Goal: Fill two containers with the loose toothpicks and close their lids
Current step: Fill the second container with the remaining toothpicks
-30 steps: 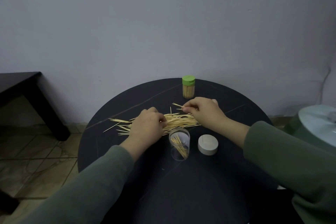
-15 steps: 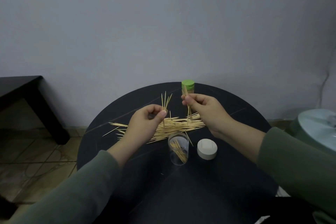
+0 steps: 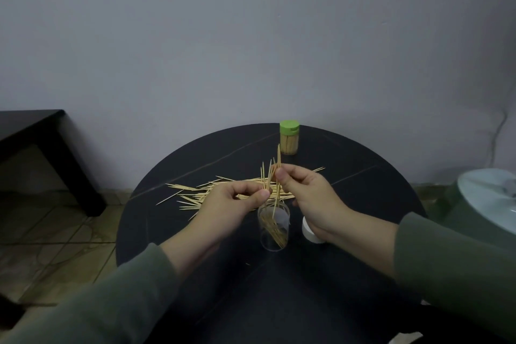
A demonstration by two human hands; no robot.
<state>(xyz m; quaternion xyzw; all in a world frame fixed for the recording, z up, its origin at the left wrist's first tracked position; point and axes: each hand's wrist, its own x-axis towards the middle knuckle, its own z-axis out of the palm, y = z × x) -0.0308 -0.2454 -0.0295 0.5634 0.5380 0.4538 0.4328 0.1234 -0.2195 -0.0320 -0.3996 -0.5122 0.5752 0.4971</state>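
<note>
While both hands hover over the round black table [image 3: 349, 184], my left hand [image 3: 229, 205] pinches a small fan of pale wooden toothpicks [image 3: 265, 180], tips up. My right hand [image 3: 308, 195] pinches a few more, upright, above the open clear plastic jar [image 3: 274, 227], which holds a few sticks. Beside it sits the white round lid [image 3: 309, 230]. Loose toothpicks [image 3: 192, 195] lie scattered behind; the green-capped full container [image 3: 289, 137] stands at the far edge.
</note>
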